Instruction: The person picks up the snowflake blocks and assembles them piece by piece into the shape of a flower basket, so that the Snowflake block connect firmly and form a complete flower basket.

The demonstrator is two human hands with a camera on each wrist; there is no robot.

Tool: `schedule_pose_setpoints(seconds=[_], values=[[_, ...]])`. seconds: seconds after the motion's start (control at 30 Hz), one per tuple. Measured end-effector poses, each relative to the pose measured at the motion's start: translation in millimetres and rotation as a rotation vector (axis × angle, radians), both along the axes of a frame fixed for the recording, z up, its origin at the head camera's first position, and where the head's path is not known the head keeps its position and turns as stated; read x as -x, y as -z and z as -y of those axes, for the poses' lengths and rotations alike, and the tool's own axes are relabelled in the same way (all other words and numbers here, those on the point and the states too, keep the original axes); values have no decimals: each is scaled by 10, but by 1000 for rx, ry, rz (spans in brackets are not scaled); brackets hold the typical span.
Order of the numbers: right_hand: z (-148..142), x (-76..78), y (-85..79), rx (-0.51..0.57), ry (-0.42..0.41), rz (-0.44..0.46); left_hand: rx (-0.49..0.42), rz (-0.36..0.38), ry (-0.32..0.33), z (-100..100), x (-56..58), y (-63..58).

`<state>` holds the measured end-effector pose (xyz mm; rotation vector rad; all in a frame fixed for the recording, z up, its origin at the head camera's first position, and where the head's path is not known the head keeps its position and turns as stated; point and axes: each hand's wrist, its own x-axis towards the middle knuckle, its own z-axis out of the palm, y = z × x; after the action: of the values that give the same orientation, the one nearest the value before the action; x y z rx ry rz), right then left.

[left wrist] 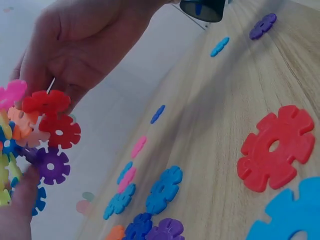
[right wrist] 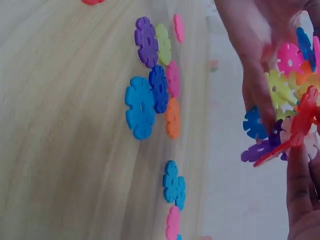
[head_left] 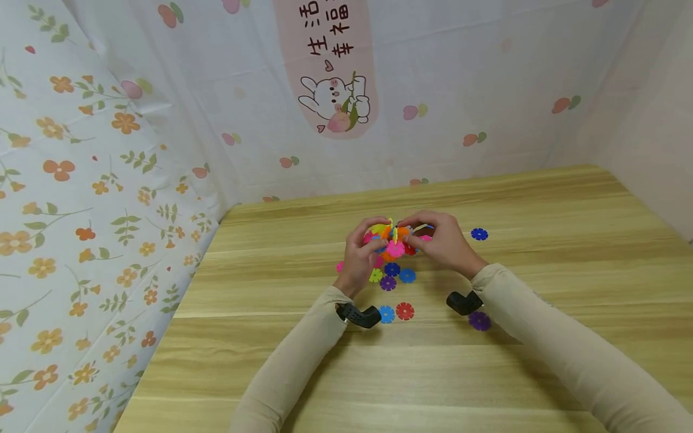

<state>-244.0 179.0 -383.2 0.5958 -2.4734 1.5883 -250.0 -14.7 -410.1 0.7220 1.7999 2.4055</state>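
Note:
A cluster of interlocked notched plastic flower discs (head_left: pixel 396 248), in pink, orange, yellow, red, blue and purple, is held above the table between both hands. My left hand (head_left: pixel 357 257) grips its left side; in the left wrist view a fingertip presses near a purple disc (left wrist: pixel 54 166). On the other side, my right hand (head_left: pixel 446 245) pinches the cluster, with its fingers by a red disc (right wrist: pixel 305 117) in the right wrist view. Parts of the cluster are hidden behind the fingers.
Loose discs lie on the wooden table (head_left: pixel 260 337) below the hands, among them a dark blue one (head_left: pixel 392 269) and a purple one (head_left: pixel 387 283). Nearer stand out a red disc (head_left: pixel 405 311) and a purple disc (head_left: pixel 479 321). A printed cloth (head_left: pixel 460 78) hangs behind.

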Motion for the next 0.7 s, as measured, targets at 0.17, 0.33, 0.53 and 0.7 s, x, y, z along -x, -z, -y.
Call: schedule_pose_setpoints(seconds=[0.17,0.33,0.53,0.7], values=[[10,-21,27,-45,51,-85,90,45,13,-16,7,-5],[1,-25,38,-104,65,-256,86,118,59,-27,17,-3],[-18,-18,65,-111,28,-296,95,139,79,-16,24,7],[-49,-8,79,-121,-15,-264,93,120,60,-6,25,34]])
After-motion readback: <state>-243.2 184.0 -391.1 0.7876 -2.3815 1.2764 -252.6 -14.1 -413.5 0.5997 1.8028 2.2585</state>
